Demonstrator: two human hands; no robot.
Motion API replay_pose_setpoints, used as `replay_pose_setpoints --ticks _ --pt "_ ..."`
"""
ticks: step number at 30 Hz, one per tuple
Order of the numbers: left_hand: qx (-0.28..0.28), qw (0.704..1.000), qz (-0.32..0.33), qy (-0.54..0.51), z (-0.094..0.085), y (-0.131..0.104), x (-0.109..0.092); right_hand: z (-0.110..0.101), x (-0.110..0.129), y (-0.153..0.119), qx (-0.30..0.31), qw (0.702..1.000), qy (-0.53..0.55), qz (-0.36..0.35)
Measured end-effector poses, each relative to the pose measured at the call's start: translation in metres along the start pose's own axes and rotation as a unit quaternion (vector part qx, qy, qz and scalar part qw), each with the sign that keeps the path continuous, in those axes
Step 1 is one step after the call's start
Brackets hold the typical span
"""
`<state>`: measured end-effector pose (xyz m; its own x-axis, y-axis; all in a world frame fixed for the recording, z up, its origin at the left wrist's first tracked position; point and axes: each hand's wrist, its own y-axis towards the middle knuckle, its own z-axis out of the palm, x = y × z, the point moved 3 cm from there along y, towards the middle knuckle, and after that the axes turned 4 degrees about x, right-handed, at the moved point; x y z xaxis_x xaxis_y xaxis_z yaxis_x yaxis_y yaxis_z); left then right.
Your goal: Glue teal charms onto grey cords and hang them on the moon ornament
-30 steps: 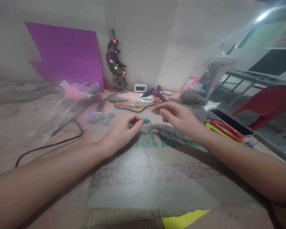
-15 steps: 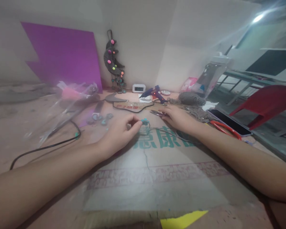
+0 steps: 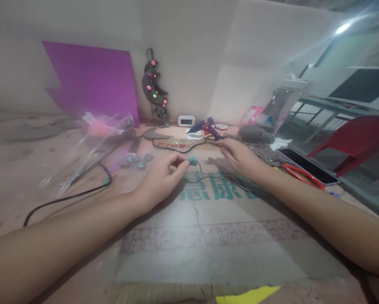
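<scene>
Over the sheet (image 3: 208,264), the left hand (image 3: 161,177) pinches a teal piece (image 3: 193,161), long axis crosswise, pointing right (cord (image 3: 223,179) trailing); the right hand (image 3: 242,158) curls, its hold impossible to tell.

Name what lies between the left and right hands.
Head view: a teal piece pinched by the left hand, with a thin cord running toward the right forearm.

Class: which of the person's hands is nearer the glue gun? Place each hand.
Right. The right hand is close in front of the glue gun, slightly rightward; the left hand is farther off, in front and leftward.
</scene>
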<state>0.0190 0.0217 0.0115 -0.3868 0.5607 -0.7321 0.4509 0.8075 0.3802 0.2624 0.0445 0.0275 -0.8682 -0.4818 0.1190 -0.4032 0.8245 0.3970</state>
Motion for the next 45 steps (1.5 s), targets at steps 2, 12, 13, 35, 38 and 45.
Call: replay_pose_setpoints --ticks 2,12,13,35,38,45 --pt "-0.015 1.000 0.000 -0.001 -0.001 0.000 0.000 -0.006 0.009 -0.001 -0.032 0.998 -0.017 -0.052" --pt "-0.030 0.999 0.010 -0.010 -0.002 -0.001 -0.004 -0.006 0.040 -0.017 -0.090 0.985 -0.107 -0.105" --pt "-0.030 0.999 0.005 -0.013 -0.002 0.000 -0.004 -0.007 0.041 -0.017 -0.080 0.987 -0.093 -0.099" --pt "-0.007 0.998 -0.025 -0.051 0.001 0.002 0.005 -0.005 0.047 -0.025 -0.091 0.978 -0.078 -0.168" --pt "-0.011 0.998 -0.025 -0.050 0.001 0.002 0.005 -0.005 0.045 -0.025 -0.102 0.976 -0.083 -0.174" --pt "0.012 0.997 -0.025 -0.067 0.003 0.002 0.001 -0.004 0.047 -0.025 -0.117 0.966 -0.099 -0.209"
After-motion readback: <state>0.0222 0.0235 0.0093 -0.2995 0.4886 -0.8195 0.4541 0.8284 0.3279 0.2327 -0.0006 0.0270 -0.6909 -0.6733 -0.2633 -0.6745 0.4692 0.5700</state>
